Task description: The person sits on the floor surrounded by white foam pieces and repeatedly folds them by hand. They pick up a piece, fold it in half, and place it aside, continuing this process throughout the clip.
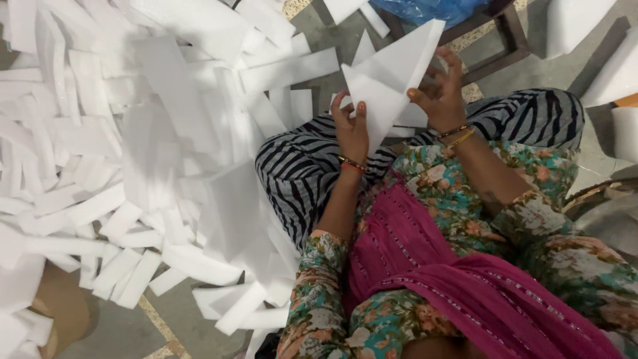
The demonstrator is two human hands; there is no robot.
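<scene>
Over the lap: white foam sheet, held up, tilted
Left hand: gripping the sheet's lower edge
Right hand: pinching its right side
Floor: big heap of foam strips just beside

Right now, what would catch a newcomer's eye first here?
A huge heap of white foam strips fills the floor at left. At centre top, the left hand and right hand hold a folded white foam sheet above striped black-and-white trousers.
</scene>
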